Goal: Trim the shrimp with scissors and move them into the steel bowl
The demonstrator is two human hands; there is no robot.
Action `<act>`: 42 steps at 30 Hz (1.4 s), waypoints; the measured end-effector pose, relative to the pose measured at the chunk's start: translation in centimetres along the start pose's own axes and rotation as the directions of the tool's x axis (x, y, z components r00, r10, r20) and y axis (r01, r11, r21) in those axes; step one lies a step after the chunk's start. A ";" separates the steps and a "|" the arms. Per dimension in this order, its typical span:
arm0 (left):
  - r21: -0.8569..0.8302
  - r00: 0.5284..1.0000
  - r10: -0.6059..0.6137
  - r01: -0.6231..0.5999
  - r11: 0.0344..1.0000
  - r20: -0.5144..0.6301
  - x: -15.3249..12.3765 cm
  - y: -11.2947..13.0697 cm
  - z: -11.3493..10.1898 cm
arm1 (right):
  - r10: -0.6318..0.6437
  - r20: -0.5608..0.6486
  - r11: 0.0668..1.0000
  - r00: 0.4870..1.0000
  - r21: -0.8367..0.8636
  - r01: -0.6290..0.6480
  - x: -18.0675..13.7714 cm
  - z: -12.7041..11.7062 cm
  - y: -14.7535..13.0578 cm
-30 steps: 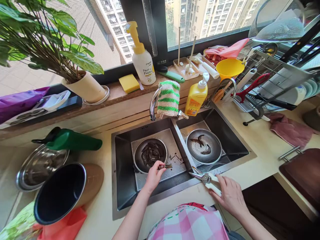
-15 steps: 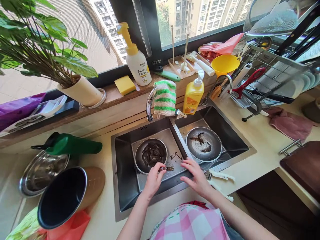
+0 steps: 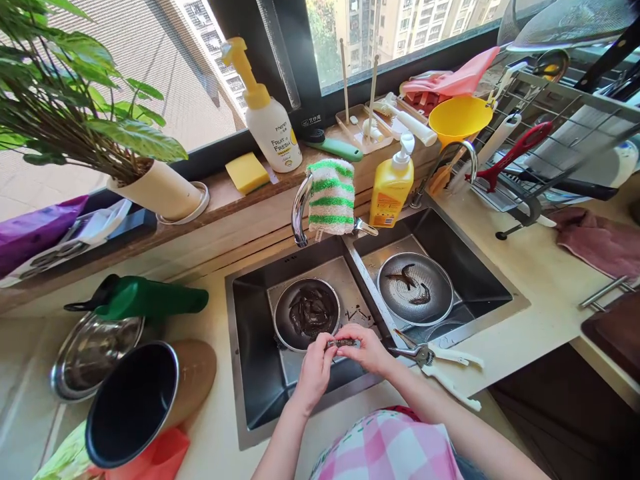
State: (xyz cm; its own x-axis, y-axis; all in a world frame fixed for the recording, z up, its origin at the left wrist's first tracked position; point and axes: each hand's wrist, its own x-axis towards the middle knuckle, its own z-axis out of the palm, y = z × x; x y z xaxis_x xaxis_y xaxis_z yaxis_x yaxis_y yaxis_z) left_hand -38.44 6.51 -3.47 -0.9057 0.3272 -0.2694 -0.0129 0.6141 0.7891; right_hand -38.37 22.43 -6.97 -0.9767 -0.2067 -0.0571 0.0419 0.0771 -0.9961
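Note:
Above the near part of the left sink basin, my left hand (image 3: 317, 367) and my right hand (image 3: 366, 348) meet. Between their fingertips they pinch a small dark elongated piece (image 3: 343, 343), one hand at each end; its kind is not clear. Right behind my hands, a round pan (image 3: 279, 327) in the left basin holds a heap of similar glossy dark pieces (image 3: 313, 311). In the right basin, a second pan (image 3: 440, 310) holds a few thin, curved dark pieces (image 3: 410, 277). Dark scraps (image 3: 361, 315) lie on the left basin's floor.
White-handled shears (image 3: 433, 357) rest on the near sink edge, beside my right forearm. A faucet (image 3: 299, 207) draped with a striped cloth (image 3: 331, 197) stands behind the basins. To the left are a deep pot (image 3: 173, 380) and a green container (image 3: 155, 297); a wire rack (image 3: 550, 133) stands right.
My right hand has moved left from open beside the divider and now pinches the dark piece together with my left hand. The view has shifted slightly, uncovering more of the shears.

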 end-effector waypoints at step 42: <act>-0.017 0.998 -0.064 0.064 0.998 0.028 1.1 -0.8 2.6 | 0.362 -0.035 0.835 0.931 0.456 -0.308 -0.7 1.4 3.2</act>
State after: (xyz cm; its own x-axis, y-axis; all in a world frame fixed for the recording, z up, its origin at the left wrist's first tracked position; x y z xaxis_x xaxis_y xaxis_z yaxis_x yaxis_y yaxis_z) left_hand -38.37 8.24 -5.81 -0.8907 0.3076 -0.3348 -0.0782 0.6218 0.7793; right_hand -37.28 21.42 -10.23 -0.9019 -0.1303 -0.4118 0.4315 -0.3165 -0.8448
